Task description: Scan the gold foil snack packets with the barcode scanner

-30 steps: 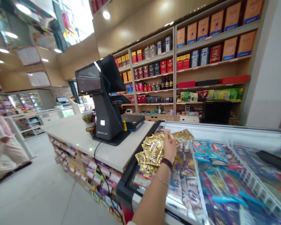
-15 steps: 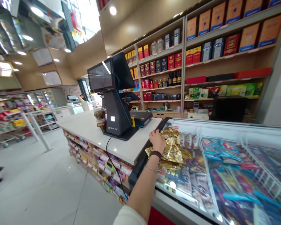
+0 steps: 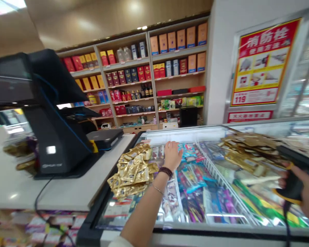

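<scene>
My left hand [image 3: 172, 155], with beaded bracelets at the wrist, is over the glass top of the chest freezer [image 3: 170, 230]. Its fingers are stretched forward and nothing shows in them. Just left of it lies a heap of shiny gold packets [image 3: 134, 168] on the freezer's left end. At the right edge of view my right hand [image 3: 305, 190] grips a black handheld barcode scanner [image 3: 295, 185] with yellow-orange trim. The scanner's head is close to a second pile of gold packets [image 3: 247, 145] on the freezer's right part.
Beneath the glass are bagged ice creams [image 3: 193, 175] and a white wire divider [image 3: 218, 175]. A checkout terminal [image 3: 59, 130] stands on the white counter [image 3: 103, 181] to the left. Shelves of boxed goods [image 3: 128, 75] line the back, beside a red wall poster [image 3: 265, 65].
The view has swung right, bringing the right hand, scanner and second pile into sight. My left hand has left the left heap of gold packets and moved right of it.
</scene>
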